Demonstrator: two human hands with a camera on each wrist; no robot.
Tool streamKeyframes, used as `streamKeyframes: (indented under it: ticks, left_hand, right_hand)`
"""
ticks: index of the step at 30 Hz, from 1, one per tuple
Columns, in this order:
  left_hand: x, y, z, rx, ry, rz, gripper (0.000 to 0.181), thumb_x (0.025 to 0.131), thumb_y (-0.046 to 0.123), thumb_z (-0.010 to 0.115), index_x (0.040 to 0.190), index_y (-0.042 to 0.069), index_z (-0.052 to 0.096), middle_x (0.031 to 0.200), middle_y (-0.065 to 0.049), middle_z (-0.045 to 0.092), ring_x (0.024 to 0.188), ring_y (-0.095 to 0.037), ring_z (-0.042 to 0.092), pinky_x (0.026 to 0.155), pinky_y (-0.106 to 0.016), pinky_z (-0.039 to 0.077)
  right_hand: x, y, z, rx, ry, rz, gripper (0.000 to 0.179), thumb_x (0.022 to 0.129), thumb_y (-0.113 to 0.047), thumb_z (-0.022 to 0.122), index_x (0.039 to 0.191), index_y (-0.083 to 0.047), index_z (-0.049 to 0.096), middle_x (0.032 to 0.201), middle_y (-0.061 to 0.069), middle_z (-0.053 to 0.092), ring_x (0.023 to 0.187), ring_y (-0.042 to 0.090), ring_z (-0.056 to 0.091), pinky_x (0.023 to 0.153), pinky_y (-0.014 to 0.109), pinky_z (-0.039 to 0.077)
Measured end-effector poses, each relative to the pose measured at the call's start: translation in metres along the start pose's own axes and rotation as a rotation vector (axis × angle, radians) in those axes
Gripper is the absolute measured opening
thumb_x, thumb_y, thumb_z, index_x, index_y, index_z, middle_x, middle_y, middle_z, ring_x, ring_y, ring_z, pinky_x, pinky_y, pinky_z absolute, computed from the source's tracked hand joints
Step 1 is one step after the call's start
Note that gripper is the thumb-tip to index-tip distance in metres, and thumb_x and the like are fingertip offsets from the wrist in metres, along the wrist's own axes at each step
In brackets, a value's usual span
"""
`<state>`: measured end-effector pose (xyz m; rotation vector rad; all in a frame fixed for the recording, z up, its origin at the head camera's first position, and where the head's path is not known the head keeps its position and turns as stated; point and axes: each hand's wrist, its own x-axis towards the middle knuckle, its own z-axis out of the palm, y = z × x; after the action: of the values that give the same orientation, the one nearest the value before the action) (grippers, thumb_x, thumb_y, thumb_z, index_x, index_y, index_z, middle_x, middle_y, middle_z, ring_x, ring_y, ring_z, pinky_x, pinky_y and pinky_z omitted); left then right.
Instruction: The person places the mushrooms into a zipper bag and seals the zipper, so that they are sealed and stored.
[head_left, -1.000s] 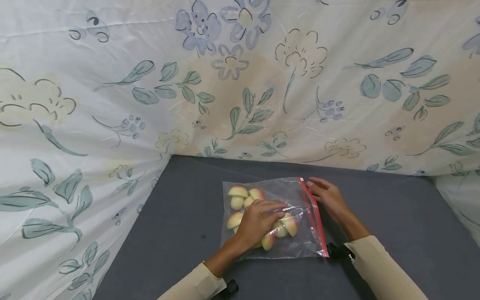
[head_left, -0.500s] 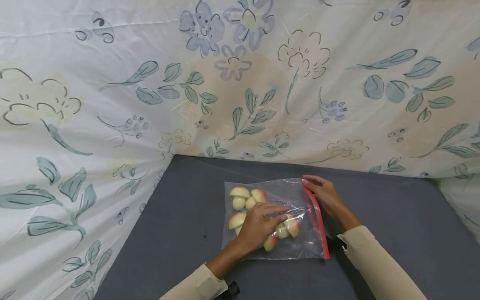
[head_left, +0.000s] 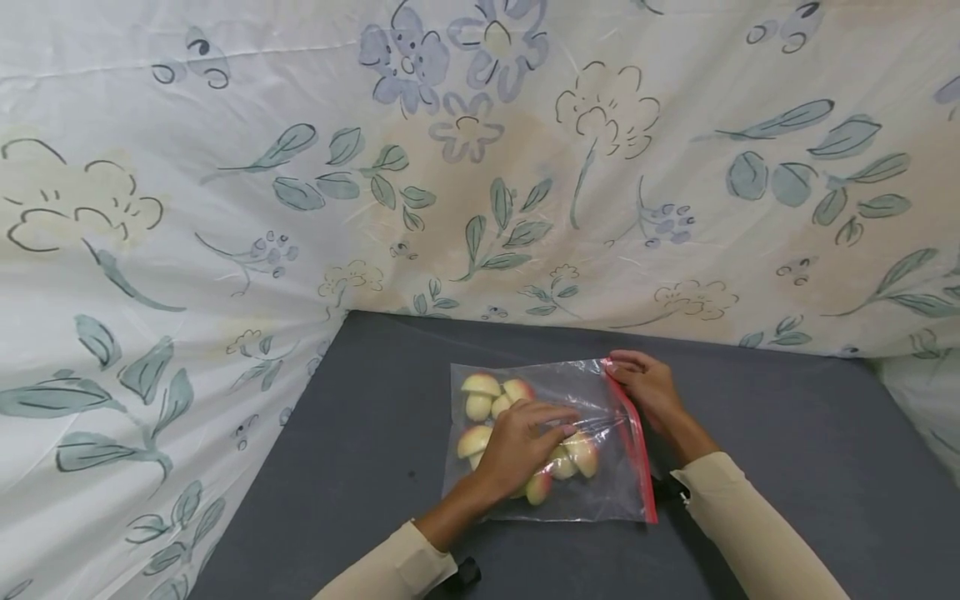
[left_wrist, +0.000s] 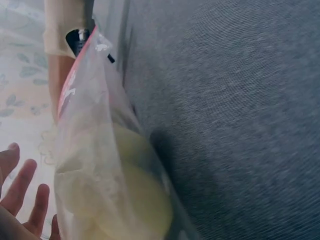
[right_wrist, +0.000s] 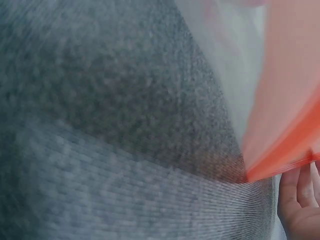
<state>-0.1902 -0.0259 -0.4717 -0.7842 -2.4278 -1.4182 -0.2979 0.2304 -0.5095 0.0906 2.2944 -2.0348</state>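
A clear zip bag [head_left: 555,383] with a red zip strip [head_left: 642,467] lies on the dark table. Several mushroom-shaped pieces [head_left: 480,396], cream with reddish patches, are inside it. My left hand [head_left: 517,450] rests over the bag's middle, its fingers loosely extended and spread, and covers some pieces. At the far end of the red strip, my right hand [head_left: 651,390] pinches the bag's corner between thumb and fingers. The right wrist view shows fingers [right_wrist: 295,190] against the edge of the red strip. From the left wrist view, the bag [left_wrist: 95,150] bulges above the table.
Dark grey cloth [head_left: 345,450] covers the table around the bag. A floral curtain [head_left: 480,208] hangs along the back and left sides. Dark wrist cameras [head_left: 467,573] sit at both cream sleeves [head_left: 750,517].
My right hand has moved slightly left onto the bag's far corner and now pinches it. The red strip's near end has shifted a little. My left hand stays in place.
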Motion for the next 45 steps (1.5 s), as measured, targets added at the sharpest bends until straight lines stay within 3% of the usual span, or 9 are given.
streamKeyframes:
  ticks: [4,8,14,20,30,36,39,45]
  left_hand:
    - [0.009,0.002,-0.002,-0.03,-0.016,0.011,0.026,0.099,0.02,0.077,0.124,0.014,0.08,0.121,0.004,0.079,0.113,-0.009,0.071,0.097,-0.034,0.058]
    - [0.019,0.005,-0.005,-0.072,-0.044,-0.017,0.029,0.101,0.019,0.075,0.13,0.014,0.077,0.125,0.002,0.077,0.119,-0.008,0.07,0.101,-0.039,0.058]
    - [0.037,0.009,-0.008,-0.071,-0.077,-0.067,0.035,0.102,0.025,0.074,0.134,0.011,0.074,0.128,0.0,0.076,0.121,-0.01,0.069,0.104,-0.042,0.057]
    - [0.064,0.009,-0.004,-0.026,-0.125,-0.114,0.038,0.103,0.028,0.073,0.137,0.011,0.072,0.13,-0.003,0.076,0.119,-0.015,0.071,0.101,-0.037,0.058]
    - [0.106,0.001,0.014,0.099,-0.212,-0.226,0.039,0.105,0.028,0.071,0.139,0.01,0.07,0.136,-0.003,0.073,0.126,-0.018,0.069,0.101,-0.029,0.057]
    - [0.12,-0.003,0.026,0.162,-0.255,-0.244,0.041,0.104,0.027,0.072,0.14,0.008,0.07,0.138,-0.005,0.071,0.128,-0.02,0.068,0.103,-0.031,0.056]
    - [0.126,-0.003,0.03,0.181,-0.272,-0.285,0.041,0.104,0.027,0.072,0.141,0.01,0.069,0.14,-0.005,0.071,0.13,-0.02,0.066,0.105,-0.032,0.055]
    - [0.135,-0.012,0.041,0.232,-0.292,-0.341,0.04,0.104,0.029,0.072,0.14,0.011,0.07,0.137,-0.003,0.072,0.128,-0.019,0.067,0.104,-0.031,0.055]
  right_hand:
    - [0.0,0.002,-0.001,-0.005,0.008,0.012,0.053,0.103,-0.016,0.073,0.145,0.01,0.056,0.096,-0.015,0.076,0.084,-0.002,0.071,0.072,0.017,0.058]
    - [-0.002,0.003,-0.002,-0.026,0.011,0.023,0.051,0.103,-0.017,0.073,0.144,0.009,0.058,0.097,-0.012,0.077,0.085,-0.002,0.07,0.074,0.018,0.058]
    - [-0.007,0.002,-0.003,-0.039,0.004,0.022,0.051,0.102,-0.019,0.074,0.142,0.009,0.06,0.105,-0.005,0.078,0.088,-0.001,0.07,0.077,0.019,0.059]
    - [-0.01,0.003,-0.004,-0.056,-0.003,0.023,0.048,0.103,-0.02,0.074,0.139,0.01,0.063,0.109,0.002,0.078,0.09,0.002,0.072,0.079,0.02,0.06]
    - [-0.014,0.001,-0.006,-0.048,-0.007,0.004,0.045,0.103,-0.019,0.073,0.136,0.011,0.065,0.11,0.003,0.078,0.09,0.003,0.072,0.079,0.021,0.061]
    - [-0.015,0.001,-0.006,-0.036,-0.002,0.018,0.044,0.102,-0.018,0.074,0.135,0.01,0.066,0.105,-0.005,0.078,0.09,0.003,0.072,0.079,0.021,0.061]
    - [-0.016,0.001,-0.008,-0.038,-0.009,0.02,0.047,0.102,-0.018,0.075,0.137,0.011,0.064,0.105,-0.005,0.078,0.091,0.002,0.072,0.08,0.021,0.06]
    - [-0.017,-0.002,-0.008,-0.022,-0.013,0.028,0.048,0.101,-0.017,0.075,0.138,0.011,0.063,0.112,0.002,0.079,0.09,0.002,0.072,0.079,0.021,0.06]
